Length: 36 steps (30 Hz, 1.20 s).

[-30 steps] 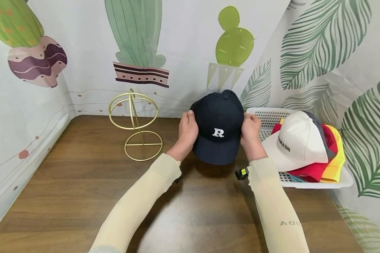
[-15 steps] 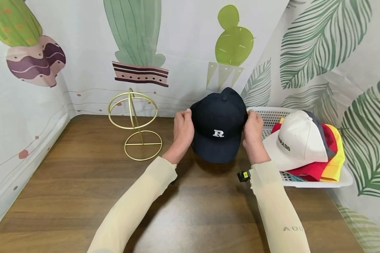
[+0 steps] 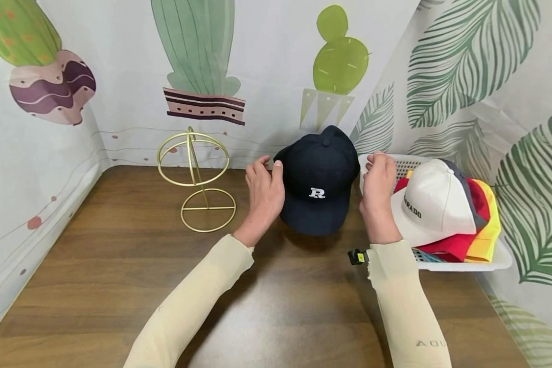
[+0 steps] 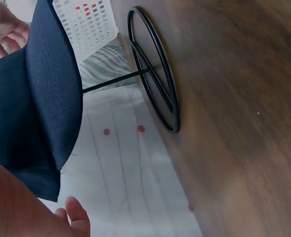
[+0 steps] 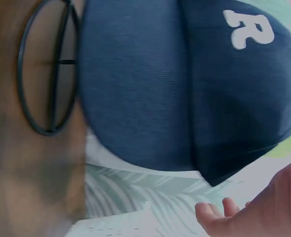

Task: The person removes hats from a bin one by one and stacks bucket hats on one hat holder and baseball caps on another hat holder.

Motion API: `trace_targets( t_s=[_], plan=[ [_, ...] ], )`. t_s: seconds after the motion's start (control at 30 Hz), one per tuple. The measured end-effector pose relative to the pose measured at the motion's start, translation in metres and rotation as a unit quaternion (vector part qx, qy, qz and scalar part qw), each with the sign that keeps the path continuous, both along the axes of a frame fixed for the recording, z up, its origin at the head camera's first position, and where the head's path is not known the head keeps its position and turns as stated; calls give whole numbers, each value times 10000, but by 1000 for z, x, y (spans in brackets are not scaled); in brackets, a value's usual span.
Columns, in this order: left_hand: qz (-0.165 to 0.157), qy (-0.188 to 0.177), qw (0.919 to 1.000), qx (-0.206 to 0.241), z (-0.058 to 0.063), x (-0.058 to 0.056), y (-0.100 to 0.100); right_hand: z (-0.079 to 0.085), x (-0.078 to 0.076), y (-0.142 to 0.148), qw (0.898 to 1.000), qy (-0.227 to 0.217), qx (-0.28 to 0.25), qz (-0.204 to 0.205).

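A navy baseball cap with a white letter R sits in front of the back wall, brim toward me. Under it, a black wire stand with a round base shows in both wrist views. My left hand is at the cap's left side, fingers spread and thumb by its edge, gripping nothing. To the right, my right hand hovers with loosely bent fingers, a gap between it and the cap. In the right wrist view the fingertips are apart from the cap's edge.
A gold wire stand with no cap on it stands to the left. At right, a white perforated basket holds a white cap over red and yellow ones. Printed cloth hangs behind the wooden table.
Both hands have let go of the navy cap and moved outward, the right one farther, toward the basket. The cap stays almost where it was.
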State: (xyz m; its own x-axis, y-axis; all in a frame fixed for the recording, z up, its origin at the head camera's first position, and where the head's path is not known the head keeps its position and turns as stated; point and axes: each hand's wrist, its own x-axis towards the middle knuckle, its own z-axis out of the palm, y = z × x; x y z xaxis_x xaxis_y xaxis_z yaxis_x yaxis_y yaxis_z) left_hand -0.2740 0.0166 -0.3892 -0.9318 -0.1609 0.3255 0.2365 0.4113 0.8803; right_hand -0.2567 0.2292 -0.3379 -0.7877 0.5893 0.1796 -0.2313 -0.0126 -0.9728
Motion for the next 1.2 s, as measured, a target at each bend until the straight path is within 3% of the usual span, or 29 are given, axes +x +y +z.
trace_targets(
  t_s=[0.3,0.57,0.73,0.93,1.2],
  plan=[
    [29,754,9960,-475,6,14,2,27,17,4,9989,422,-144,176],
    [175,1635,9831,-809,14,37,8,38,25,20,9987,410,235,189],
    [-144,2240,9700,-934,19,53,13,40,29,31,9976,620,253,179],
    [-747,2688,9515,-1297,21,66,23,42,38,47,9926,1133,321,296],
    [-1321,3166,9228,-1754,10,82,42,54,45,67,9853,1470,857,-175]
  ],
)
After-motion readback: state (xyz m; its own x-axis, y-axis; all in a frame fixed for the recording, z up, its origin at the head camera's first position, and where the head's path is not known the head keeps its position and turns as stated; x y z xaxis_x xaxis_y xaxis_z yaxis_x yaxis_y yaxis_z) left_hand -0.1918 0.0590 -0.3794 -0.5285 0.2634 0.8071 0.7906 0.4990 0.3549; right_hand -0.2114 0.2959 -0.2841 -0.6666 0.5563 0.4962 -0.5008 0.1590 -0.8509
